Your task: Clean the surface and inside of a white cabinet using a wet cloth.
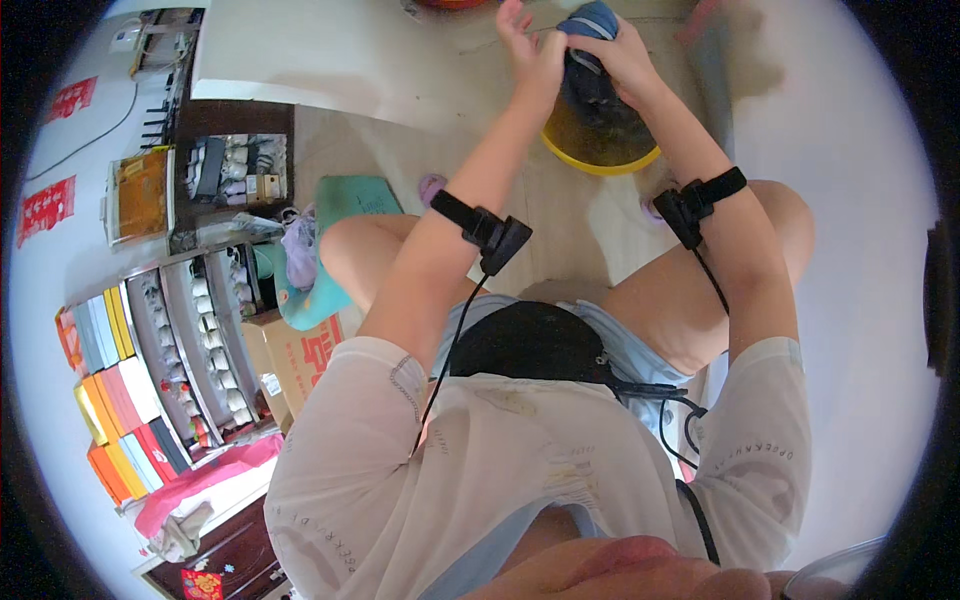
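A dark blue and black cloth-like item (587, 79) with white stripes is up at the top of the view, above a round basin with a yellow rim (600, 169). My right hand (628, 64) grips it from the right, the thumb laid across its front. On the other side my left hand (536, 56) has its fingers spread, with its thumb side against the item; whether it pinches the item is hidden. Dark, brownish contents fill the basin, partly covered by the item.
A white surface with a straight edge (315, 67) lies ahead to the left. At my left are a teal mat (356, 199), a cardboard box (292, 360) and a shoe rack (199, 337). A pale wall (847, 300) rises on my right. Black straps with cabled devices (499, 240) circle both forearms.
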Available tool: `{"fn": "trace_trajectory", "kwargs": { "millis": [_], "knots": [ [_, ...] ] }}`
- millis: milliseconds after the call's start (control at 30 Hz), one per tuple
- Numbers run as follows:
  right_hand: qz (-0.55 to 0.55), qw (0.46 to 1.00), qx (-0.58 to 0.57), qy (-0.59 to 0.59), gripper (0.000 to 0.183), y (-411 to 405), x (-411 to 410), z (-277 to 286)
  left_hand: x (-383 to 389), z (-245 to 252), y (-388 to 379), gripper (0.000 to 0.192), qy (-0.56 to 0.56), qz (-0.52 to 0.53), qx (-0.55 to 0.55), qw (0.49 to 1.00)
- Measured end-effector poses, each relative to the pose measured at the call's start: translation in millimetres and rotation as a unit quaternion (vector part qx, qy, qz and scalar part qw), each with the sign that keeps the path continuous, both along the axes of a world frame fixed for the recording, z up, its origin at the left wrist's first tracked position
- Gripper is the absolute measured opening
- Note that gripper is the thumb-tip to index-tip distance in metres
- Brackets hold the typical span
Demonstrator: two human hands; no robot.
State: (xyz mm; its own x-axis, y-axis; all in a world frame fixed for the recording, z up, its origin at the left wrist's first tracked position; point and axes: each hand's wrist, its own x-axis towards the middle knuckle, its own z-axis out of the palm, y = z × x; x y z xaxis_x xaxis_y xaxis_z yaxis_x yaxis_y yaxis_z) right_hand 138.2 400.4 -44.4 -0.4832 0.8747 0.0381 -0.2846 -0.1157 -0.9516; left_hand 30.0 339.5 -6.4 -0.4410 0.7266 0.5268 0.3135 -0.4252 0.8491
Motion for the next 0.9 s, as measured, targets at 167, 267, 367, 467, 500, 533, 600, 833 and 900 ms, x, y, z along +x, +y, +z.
{"fn": "trace_trajectory", "kwargs": {
  "millis": [167,267,367,467,500,533,600,833,900],
  "knots": [
    [-0.005,0.988,-0.095,0.124,0.018,-26,6,73,18,-21,-19,0.084,-0.219,0.003,-0.039,0.975],
    [-0.003,0.984,-0.106,0.146,0.017,-32,5,89,14,-50,-24,0.110,0.012,-0.003,-0.087,0.996],
    [-0.013,0.978,-0.118,0.171,0.016,-33,5,87,20,-57,-25,0.114,-0.083,-0.015,-0.095,0.992],
    [-0.026,0.969,-0.148,0.198,0.017,-31,9,85,26,-57,-28,0.101,-0.072,-0.028,-0.096,0.992],
    [-0.028,0.964,-0.164,0.209,0.017,-30,8,88,23,-62,-27,0.106,-0.065,-0.010,-0.085,0.994],
    [-0.025,0.964,-0.162,0.209,0.017,-31,6,91,21,-67,-26,0.111,-0.057,0.007,-0.075,0.996],
    [-0.023,0.943,-0.221,0.248,0.017,-34,6,93,22,-75,-28,0.110,-0.043,0.031,-0.069,0.996],
    [-0.018,0.932,-0.224,0.284,0.016,-36,9,90,17,-75,-15,0.077,0.059,0.078,-0.069,0.993],
    [-0.009,0.939,-0.205,0.276,0.016,-30,17,93,4,-71,-17,0.071,0.050,0.067,-0.120,0.989]
  ]
}}
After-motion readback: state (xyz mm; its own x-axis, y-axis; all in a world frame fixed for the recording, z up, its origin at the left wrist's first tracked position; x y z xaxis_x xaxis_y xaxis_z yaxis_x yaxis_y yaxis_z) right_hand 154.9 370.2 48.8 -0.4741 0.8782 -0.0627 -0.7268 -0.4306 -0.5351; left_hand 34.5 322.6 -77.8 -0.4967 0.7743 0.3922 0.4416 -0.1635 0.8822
